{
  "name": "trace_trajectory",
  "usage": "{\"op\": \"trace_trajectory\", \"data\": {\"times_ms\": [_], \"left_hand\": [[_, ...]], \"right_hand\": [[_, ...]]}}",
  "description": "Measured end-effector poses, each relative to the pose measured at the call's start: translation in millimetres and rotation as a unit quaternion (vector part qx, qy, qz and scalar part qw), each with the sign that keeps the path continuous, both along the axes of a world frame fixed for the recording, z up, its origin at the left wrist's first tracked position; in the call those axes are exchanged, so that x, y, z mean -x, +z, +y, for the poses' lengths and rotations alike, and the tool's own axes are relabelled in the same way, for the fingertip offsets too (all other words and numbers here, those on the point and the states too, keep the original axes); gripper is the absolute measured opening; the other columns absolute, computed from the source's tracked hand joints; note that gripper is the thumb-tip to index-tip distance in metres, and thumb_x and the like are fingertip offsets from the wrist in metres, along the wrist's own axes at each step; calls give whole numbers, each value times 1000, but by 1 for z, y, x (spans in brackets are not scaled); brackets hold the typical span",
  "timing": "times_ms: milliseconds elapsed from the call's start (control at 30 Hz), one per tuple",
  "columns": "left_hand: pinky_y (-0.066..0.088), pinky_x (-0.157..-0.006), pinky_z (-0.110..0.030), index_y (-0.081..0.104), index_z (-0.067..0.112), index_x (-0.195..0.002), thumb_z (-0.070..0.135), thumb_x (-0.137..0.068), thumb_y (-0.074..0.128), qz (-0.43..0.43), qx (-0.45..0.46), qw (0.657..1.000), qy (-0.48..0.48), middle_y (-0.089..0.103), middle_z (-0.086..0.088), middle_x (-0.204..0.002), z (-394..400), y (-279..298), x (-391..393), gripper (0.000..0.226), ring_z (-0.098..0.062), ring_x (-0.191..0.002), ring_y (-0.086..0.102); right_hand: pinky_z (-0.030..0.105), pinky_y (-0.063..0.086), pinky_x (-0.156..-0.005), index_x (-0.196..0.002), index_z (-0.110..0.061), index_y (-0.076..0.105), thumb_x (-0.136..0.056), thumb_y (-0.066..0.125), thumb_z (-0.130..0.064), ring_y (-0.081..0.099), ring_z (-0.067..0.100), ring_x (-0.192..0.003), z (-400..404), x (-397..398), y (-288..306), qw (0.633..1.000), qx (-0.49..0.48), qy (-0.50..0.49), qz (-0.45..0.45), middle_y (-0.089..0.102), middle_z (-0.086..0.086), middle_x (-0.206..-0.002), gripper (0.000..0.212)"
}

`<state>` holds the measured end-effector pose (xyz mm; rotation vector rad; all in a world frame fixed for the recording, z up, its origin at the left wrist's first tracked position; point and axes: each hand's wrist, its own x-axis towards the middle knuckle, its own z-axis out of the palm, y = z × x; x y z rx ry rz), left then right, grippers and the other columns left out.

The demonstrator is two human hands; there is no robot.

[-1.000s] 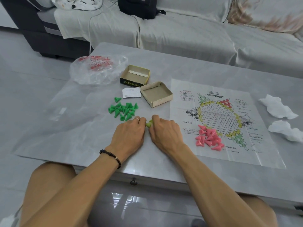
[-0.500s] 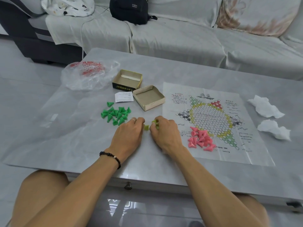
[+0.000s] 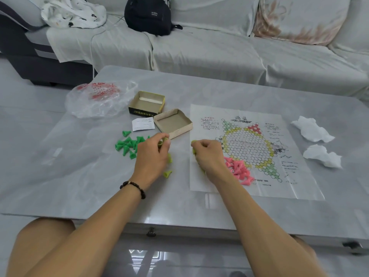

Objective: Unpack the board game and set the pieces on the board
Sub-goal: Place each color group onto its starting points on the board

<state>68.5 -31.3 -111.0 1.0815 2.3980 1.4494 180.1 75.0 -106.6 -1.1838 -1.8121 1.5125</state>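
Yellow-green cone pieces fill both hands. The left hand (image 3: 153,156) curls its fingers around a few of them just left of the paper game board (image 3: 289,176), with one showing between thumb and forefinger and another poking out under the palm. One loose yellow-green piece (image 3: 167,173) lies on the grey table (image 3: 60,186) beside the left wrist, which wears a dark bead bracelet (image 3: 133,188). The right hand (image 3: 207,154) is closed on more yellow-green pieces right over the board's left edge; bits of them peek out at the knuckles and below the fingers, though how many it holds cannot be told.

On the board, a heap of pink pieces (image 3: 238,169) lies at the lower left of the printed honeycomb grid, touching the right wrist. Left of the board, beyond the left hand, a cluster of dark green pieces (image 3: 127,144) is scattered on the table, partly hidden by the fingers. Near the board's upper left corner sits the open cardboard box tray (image 3: 173,123), with the other box half (image 3: 147,102) farther from the board behind it and a small printed slip (image 3: 143,124) just beside the tray. A crumpled clear plastic bag with red print (image 3: 99,98) rests farther left again. Two crumpled white tissues (image 3: 311,129) lie to the right of the board. Behind the table, a covered sofa (image 3: 219,56) carries a black bag (image 3: 148,15).
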Motion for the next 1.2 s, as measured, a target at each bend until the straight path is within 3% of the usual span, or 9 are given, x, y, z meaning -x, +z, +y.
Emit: {"op": "trace_trajectory", "data": {"times_ms": [233,367,533,600,733,833,967,1067,1200], "left_hand": [[43,-53,-15,69,16,-103,22,-93,58,-157,-58,986,-7,64,2,-72,58,19,-27,15,-2,-51,57],[47,-55,-20,68,16,-101,20,-94,57,-182,-60,980,-58,68,-3,-86,110,28,-67,13,-6,-57,59],[49,-61,-18,68,16,-101,21,-95,56,-177,-2,976,-125,68,0,-90,173,24,-123,14,-5,-63,63],[48,-62,-13,67,15,-104,20,-97,53,-150,31,977,-149,66,1,-93,194,19,-140,16,0,-61,58],[33,-55,-3,69,9,-104,20,-98,52,-60,74,982,-165,58,9,-88,230,6,-161,21,0,-69,50],[46,-67,-23,67,7,-85,19,-97,49,-7,92,979,-183,66,1,-80,250,-8,-170,24,-15,-71,58],[45,-66,-34,62,9,-94,23,-99,41,158,116,957,-215,62,-3,-76,261,-21,-182,26,-20,-70,55],[39,-59,-32,56,12,-92,25,-99,38,232,145,936,-220,57,-1,-75,263,-25,-186,23,-21,-68,52],[48,-63,-35,59,14,-91,28,-97,41,263,156,921,-242,58,0,-84,264,-27,-191,24,-20,-73,55]], "right_hand": [[25,23,-46,-67,-9,53,-87,56,-10,18,14,-39,39,-38,28,997,37,-56,43,25,0,-46,20],[22,20,-43,-53,-14,38,-88,55,-7,16,14,-39,80,-83,32,994,8,-103,35,23,-3,-43,39],[23,16,-45,-57,-15,32,-80,52,-11,18,14,-49,137,-145,16,978,-104,-161,-87,24,-3,-50,30],[26,21,-46,-57,-15,32,-79,50,-15,24,14,-49,158,-162,3,960,-158,-160,-164,29,-2,-51,29],[36,43,-53,-70,-6,53,-88,48,-22,51,25,-58,185,-175,-18,923,-248,-139,-258,56,6,-62,24],[36,42,-52,-74,-8,50,-91,45,-27,52,27,-57,190,-179,-34,884,-330,-110,-312,55,7,-61,27],[34,38,-54,-72,-13,48,-92,44,-38,51,27,-57,194,-189,-46,852,-394,-81,-335,56,3,-65,32],[32,37,-58,-74,-14,53,-91,45,-37,53,26,-63,195,-196,-45,851,-401,-66,-332,55,1,-77,29],[32,35,-60,-63,-14,49,-94,47,-31,48,23,-62,193,-207,-40,901,-345,-109,-239,49,-1,-72,36]]}}
